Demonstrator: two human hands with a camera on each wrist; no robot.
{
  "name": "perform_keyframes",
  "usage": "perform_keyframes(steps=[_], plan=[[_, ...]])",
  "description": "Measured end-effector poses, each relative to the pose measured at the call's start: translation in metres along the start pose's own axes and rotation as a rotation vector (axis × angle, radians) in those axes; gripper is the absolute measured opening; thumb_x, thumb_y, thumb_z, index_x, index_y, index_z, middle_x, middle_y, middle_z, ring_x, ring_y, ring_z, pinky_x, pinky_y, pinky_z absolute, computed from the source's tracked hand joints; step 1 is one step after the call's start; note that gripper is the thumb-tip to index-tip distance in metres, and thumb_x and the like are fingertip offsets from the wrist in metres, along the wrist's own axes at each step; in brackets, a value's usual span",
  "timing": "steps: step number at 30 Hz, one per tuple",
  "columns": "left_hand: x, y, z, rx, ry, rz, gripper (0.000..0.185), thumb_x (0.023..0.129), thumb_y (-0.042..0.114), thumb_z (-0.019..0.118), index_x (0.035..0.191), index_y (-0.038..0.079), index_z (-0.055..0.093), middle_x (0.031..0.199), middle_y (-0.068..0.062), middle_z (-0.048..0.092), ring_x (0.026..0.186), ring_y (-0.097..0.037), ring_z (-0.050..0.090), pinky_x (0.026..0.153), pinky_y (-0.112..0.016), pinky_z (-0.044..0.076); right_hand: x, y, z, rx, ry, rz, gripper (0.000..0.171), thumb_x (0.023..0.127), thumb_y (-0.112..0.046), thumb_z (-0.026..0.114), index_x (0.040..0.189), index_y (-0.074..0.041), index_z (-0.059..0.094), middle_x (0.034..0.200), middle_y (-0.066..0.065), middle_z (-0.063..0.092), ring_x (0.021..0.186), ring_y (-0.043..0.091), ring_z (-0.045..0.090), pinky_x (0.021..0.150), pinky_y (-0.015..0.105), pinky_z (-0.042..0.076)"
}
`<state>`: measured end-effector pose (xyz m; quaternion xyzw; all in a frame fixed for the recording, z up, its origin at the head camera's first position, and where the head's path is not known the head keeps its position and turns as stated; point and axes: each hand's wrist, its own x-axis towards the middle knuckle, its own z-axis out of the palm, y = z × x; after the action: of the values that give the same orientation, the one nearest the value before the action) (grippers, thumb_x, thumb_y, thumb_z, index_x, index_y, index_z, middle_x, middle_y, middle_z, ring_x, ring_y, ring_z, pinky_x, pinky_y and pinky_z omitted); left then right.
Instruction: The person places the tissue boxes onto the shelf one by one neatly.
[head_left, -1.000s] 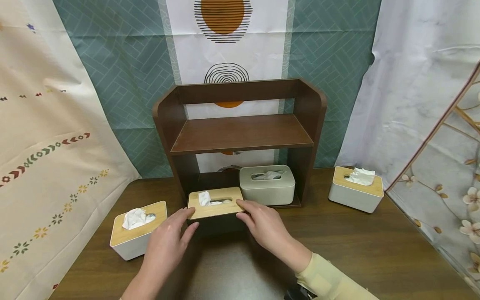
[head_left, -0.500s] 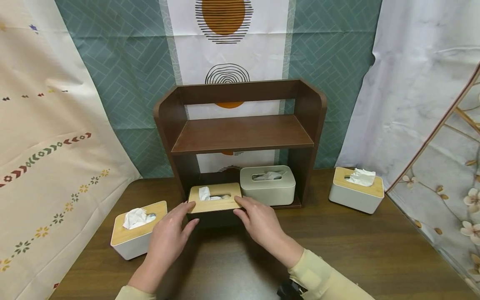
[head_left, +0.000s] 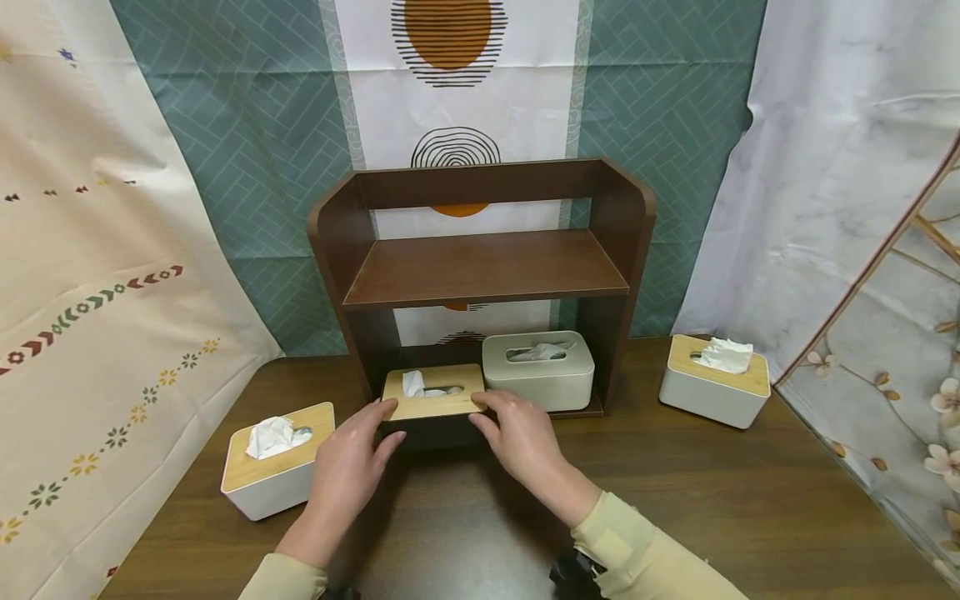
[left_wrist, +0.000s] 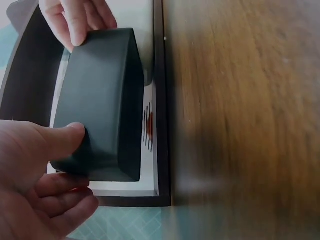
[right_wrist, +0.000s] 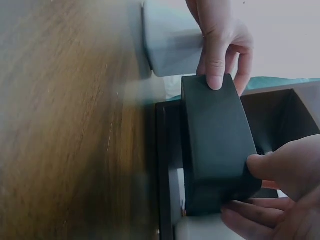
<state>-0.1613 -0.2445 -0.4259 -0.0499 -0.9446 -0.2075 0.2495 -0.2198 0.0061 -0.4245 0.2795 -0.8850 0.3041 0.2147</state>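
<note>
In the foreground, the brown wood-grain worktop (head_left: 442,537) extends beneath two forearms in pale yellow sleeves (head_left: 645,546). The left hand (head_left: 345,468) and the right hand (head_left: 527,440) grip opposite ends of a dark tissue box (head_left: 435,407) with a wooden lid; the fingers of each are clamped on it, thumbs against its front face. A white tissue lies at the lid's slot. Left of the left hand, a light-grey box (head_left: 273,485) with a wooden lid stands at an angle, white tissue protruding. The dark tissue box is at the left part of the lower compartment of a brown shelf unit (head_left: 483,265); the left wrist view shows a gap between its underside and the bottom board. Just beside it, on the right, a grey-green box (head_left: 542,385) stands in the same compartment. A second light-grey box (head_left: 712,396), wooden-lidded, stands well apart at far right. Behind hangs a green-and-white patterned cloth (head_left: 667,125).
</note>
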Motion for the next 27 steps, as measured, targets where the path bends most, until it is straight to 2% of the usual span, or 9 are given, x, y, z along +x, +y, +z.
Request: perform_keyframes(steps=[8, 15, 17, 22, 27], plan=[[0.007, 0.004, 0.008, 0.045, -0.012, -0.048, 0.051, 0.094, 0.018, 0.091, 0.141, 0.005, 0.073, 0.143, -0.022, 0.071, 0.13, -0.043, 0.07, 0.101, -0.064, 0.058, -0.002, 0.003, 0.005, -0.002, 0.0, 0.005, 0.018, 0.103, -0.009, 0.078, 0.12, -0.004, 0.081, 0.121, 0.014, 0.079, 0.111, 0.034, 0.077, 0.092, 0.052, 0.063], [0.01, 0.004, 0.015, 0.104, 0.041, -0.05, 0.045, 0.093, 0.016, 0.092, 0.134, 0.005, 0.076, 0.13, -0.018, 0.078, 0.107, -0.04, 0.079, 0.076, -0.059, 0.062, -0.003, 0.003, 0.007, -0.021, -0.068, -0.006, 0.021, 0.102, -0.007, 0.078, 0.122, 0.0, 0.08, 0.131, 0.024, 0.075, 0.118, 0.04, 0.075, 0.097, 0.055, 0.061], [0.01, 0.004, 0.017, 0.12, 0.051, -0.05, 0.044, 0.093, 0.015, 0.092, 0.132, 0.005, 0.077, 0.129, -0.019, 0.078, 0.104, -0.04, 0.079, 0.073, -0.059, 0.062, -0.004, 0.002, 0.006, -0.024, -0.097, -0.004, 0.025, 0.103, -0.008, 0.078, 0.125, 0.002, 0.079, 0.135, 0.027, 0.072, 0.12, 0.042, 0.074, 0.098, 0.056, 0.061], [0.013, 0.005, 0.022, 0.142, 0.052, -0.049, 0.042, 0.093, 0.018, 0.092, 0.129, 0.002, 0.078, 0.133, -0.025, 0.075, 0.106, -0.044, 0.078, 0.078, -0.062, 0.063, -0.008, -0.001, 0.003, -0.046, -0.141, -0.011, 0.035, 0.104, -0.012, 0.078, 0.135, 0.004, 0.073, 0.147, 0.026, 0.065, 0.126, 0.041, 0.071, 0.097, 0.054, 0.061], [0.016, 0.005, 0.026, 0.14, 0.046, -0.071, 0.043, 0.094, 0.02, 0.092, 0.129, 0.0, 0.077, 0.132, -0.027, 0.074, 0.106, -0.046, 0.078, 0.083, -0.064, 0.063, -0.014, -0.003, 0.001, -0.064, -0.136, -0.062, 0.04, 0.103, -0.012, 0.079, 0.138, 0.006, 0.071, 0.15, 0.024, 0.064, 0.126, 0.038, 0.072, 0.093, 0.052, 0.063]])
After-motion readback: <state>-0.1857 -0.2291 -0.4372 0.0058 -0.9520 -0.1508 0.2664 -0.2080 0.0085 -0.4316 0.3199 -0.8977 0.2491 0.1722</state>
